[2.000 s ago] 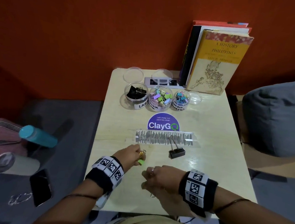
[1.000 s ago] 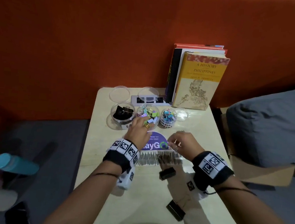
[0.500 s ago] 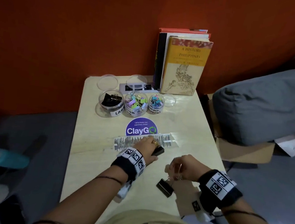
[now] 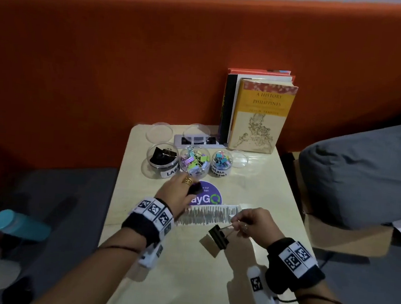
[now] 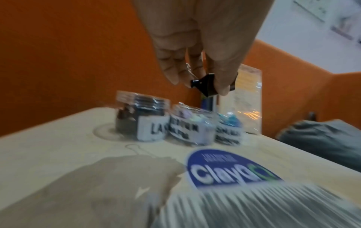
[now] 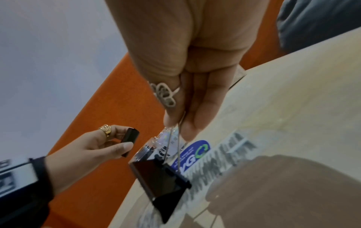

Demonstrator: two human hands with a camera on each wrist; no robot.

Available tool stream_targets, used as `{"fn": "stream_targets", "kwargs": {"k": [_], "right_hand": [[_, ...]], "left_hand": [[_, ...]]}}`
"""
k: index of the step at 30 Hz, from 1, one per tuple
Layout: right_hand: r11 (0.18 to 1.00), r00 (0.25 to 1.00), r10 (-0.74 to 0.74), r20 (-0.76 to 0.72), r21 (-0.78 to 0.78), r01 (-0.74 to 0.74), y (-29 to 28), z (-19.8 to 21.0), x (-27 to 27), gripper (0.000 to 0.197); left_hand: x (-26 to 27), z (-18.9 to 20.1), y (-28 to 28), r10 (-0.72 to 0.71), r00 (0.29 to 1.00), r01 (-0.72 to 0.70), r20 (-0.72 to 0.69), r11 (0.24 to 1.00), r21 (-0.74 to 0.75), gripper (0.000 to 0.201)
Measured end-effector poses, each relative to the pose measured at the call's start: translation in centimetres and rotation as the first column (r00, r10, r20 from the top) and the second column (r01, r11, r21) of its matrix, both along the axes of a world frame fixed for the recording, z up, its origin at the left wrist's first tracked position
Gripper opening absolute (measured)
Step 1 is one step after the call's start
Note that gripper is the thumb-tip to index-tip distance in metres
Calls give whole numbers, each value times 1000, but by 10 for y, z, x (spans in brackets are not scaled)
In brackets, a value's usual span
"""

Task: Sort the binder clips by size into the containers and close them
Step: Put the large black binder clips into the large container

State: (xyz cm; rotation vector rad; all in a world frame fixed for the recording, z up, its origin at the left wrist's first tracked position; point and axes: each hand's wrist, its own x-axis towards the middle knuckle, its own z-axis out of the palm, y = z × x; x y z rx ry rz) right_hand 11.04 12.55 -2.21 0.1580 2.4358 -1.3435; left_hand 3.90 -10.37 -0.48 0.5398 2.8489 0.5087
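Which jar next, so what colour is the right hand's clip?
Black clip, clearest in the right wrist view.

Head view looks down and forward from above onto the whole tabletop (image 4: 252, 180), both wrists in frame. Left wrist view sits low and close, facing along the fingers (image 5: 171, 72) toward the jars (image 5: 187, 128) and orange wall (image 5: 58, 54). Right wrist view is close too, tilted, facing leftward. All three share the purple sticker (image 6: 197, 152).

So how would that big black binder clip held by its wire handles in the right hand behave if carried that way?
The large black binder clip probably swings, dangling tilted from thin wire handles pinched by the right hand. Likely rigid.
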Motion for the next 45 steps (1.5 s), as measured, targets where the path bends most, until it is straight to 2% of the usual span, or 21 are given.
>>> {"fn": "stream_targets", "kwargs": {"k": [3, 7, 10, 12, 17, 22, 25, 29, 32, 34, 36, 38, 40, 42, 45], "right_hand": [[999, 996, -28, -82, -30, 26, -12, 2, -18, 28], [997, 986, -53, -160, -56, 44, -27, 8, -42, 10], [993, 986, -66, -153, -108, 49, -34, 10, -56, 14], [988, 987, -75, -141, -145, 54, -37, 11, -63, 18], [975, 986, -126, -108, -198, 103, -39, 8, -75, 24], [955, 969, -211, -130, -239, 176, -49, 7, -87, 22], [933, 949, -273, -159, -286, 221, -57, 11, -95, 13], [921, 925, -314, -214, -307, 241, -70, 21, -107, 13], [936, 912, -293, -288, -280, 212, -86, 31, -120, 21], [959, 887, -252, -386, -223, 175, -98, 37, -130, 16], [979, 851, -197, -487, -138, 148, -111, 41, -140, 11], [982, 817, -189, -544, -124, 145, -122, 42, -146, 10], [982, 794, -189, -577, -132, 137, -131, 42, -151, 9], [987, 799, -154, -581, -124, 100, -140, 40, -156, 8], [994, 802, -68, -594, -112, 1, -154, 31, -163, 6]], "left_hand": [[-44, 8, -23, 167, 984, -168, -63, 986, -7, 44], [-88, 8, -40, 339, 937, -347, -86, 931, -111, 41], [-103, 5, -45, 303, 949, -315, -86, 909, -275, 37], [-109, 1, -48, 293, 954, -300, -69, 900, -316, 39], [-119, -12, -49, 364, 931, -364, -24, 920, -148, 41], [-126, -17, -47, 394, 917, -396, -59, 917, -41, 42], [-122, -18, -50, 353, 931, -360, -90, 929, -80, 42], [-115, -22, -57, 265, 961, -275, -83, 950, -147, 45], [-113, -20, -61, 269, 960, -276, -70, 953, -124, 46], [-112, -18, -65, 273, 959, -278, -77, 958, -65, 48], [-109, -16, -72, 274, 955, -274, -115, 962, 12, 56], [-107, -14, -79, 302, 948, -300, -98, 953, 41, 72], [-103, -17, -84, 301, 954, -300, 15, 953, -44, 92], [-96, -24, -85, 250, 963, -233, 104, 960, -154, 103], [-86, -30, -84, 221, 966, -199, 132, 967, -160, 111]]}}
